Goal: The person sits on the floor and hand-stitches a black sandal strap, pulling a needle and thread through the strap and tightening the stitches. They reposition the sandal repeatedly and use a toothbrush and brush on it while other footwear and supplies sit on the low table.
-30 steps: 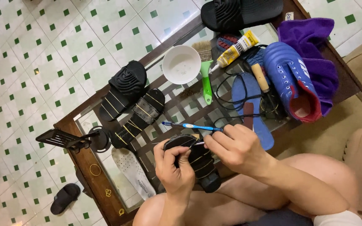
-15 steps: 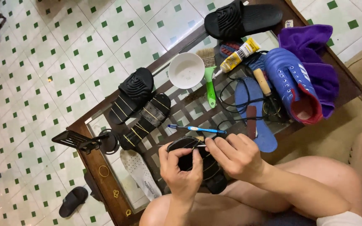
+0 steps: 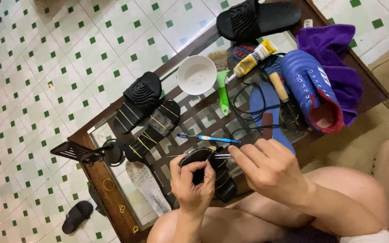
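My left hand [image 3: 192,184] grips a black sandal [image 3: 212,173] by its strap, holding it over the near edge of the glass-topped table [image 3: 113,193]. My right hand [image 3: 266,168] pinches a thin metal tool [image 3: 203,156] whose tip lies against the sandal's strap. A blue toothbrush [image 3: 208,138] lies on the glass just beyond my hands.
On the table are two black sandals bound with rubber bands [image 3: 151,128], a white bowl [image 3: 197,74], a green brush [image 3: 223,85], a yellow glue tube [image 3: 254,57], a blue insole [image 3: 266,110], a blue shoe [image 3: 310,87], a purple cloth [image 3: 334,49] and a black slide [image 3: 255,19].
The view has shifted slightly. My hands stay on the sandal, with the right hand working the thin tool at the strap.
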